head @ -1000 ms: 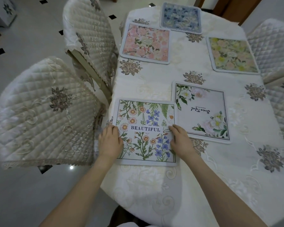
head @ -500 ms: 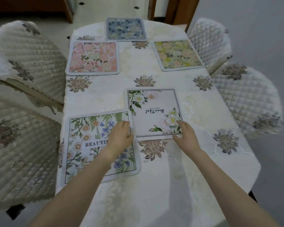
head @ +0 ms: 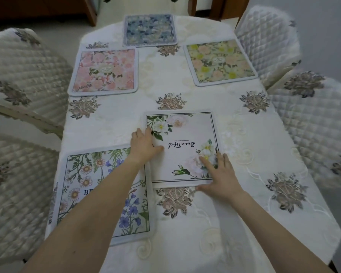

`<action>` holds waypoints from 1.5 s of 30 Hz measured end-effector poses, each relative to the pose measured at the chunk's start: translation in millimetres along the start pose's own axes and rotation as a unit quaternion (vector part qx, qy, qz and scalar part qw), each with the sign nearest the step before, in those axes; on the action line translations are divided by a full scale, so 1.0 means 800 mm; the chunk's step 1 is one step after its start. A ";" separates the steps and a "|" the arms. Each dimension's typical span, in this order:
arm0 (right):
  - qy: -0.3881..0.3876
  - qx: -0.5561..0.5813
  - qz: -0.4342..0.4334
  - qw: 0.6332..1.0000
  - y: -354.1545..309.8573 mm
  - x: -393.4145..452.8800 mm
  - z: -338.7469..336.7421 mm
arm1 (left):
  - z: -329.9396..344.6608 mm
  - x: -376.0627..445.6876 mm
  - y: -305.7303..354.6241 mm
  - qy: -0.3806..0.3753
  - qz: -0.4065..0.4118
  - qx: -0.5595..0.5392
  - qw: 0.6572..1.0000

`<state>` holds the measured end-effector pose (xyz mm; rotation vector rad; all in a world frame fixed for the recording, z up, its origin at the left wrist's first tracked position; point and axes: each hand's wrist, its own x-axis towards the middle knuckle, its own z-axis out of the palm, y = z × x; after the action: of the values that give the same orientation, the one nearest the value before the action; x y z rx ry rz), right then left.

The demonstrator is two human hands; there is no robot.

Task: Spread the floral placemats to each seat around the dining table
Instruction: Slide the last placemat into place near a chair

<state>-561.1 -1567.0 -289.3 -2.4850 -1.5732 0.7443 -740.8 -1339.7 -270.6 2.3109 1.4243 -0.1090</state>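
Both hands are lying flat and open on the white rose placemat [head: 182,146]: left hand [head: 143,144] at its left edge, right hand [head: 219,174] seemingly pinching the near corner.

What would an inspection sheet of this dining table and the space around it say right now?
Surface: table under a cream embroidered cloth.
Job's things: five placemats laid flat: blue mat at the far end, pink mat, yellow mat, wildflower mat, white rose mat near the middle, its lettering upside down from here.
Clutter: nothing seen.
Hands: left hand and right hand both flat on the white rose mat's edges.
Cables: nothing seen.
Surroundings: quilted chairs on both sides.
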 end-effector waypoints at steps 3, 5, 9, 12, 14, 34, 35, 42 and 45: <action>0.012 0.012 0.006 1.000 0.007 -0.002 -0.001 | 0.002 0.006 0.009 0.008 -0.008 0.014 1.000; 0.021 0.019 0.010 1.000 0.012 -0.001 -0.002 | 0.004 0.011 0.015 0.007 -0.020 0.005 1.000; 0.032 0.027 0.009 0.999 0.031 0.002 -0.008 | 0.010 0.021 0.032 0.004 -0.014 0.000 1.000; 0.029 0.026 0.013 0.999 0.055 0.002 -0.017 | 0.018 0.025 0.053 -0.001 -0.007 -0.002 1.000; 0.024 0.021 0.007 0.999 0.073 0.001 -0.024 | 0.025 0.025 0.070 -0.006 -0.012 0.002 1.000; -0.001 0.032 0.028 0.999 0.247 -0.056 -0.078 | 0.091 0.007 0.226 -0.062 0.036 0.004 0.997; 0.002 0.032 0.024 0.999 0.252 -0.058 -0.080 | 0.093 0.006 0.232 -0.063 0.034 0.007 0.997; -0.001 0.006 0.027 1.000 0.282 -0.069 -0.093 | 0.099 -0.011 0.270 -0.077 0.029 0.030 0.996; -0.013 0.002 0.033 0.999 0.287 -0.071 -0.095 | 0.102 -0.018 0.272 -0.078 0.050 0.042 0.995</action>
<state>-357.3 -1709.3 -282.2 -2.5450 -1.5022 0.7912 -546.2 -1467.7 -272.6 2.3798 1.2468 -0.3185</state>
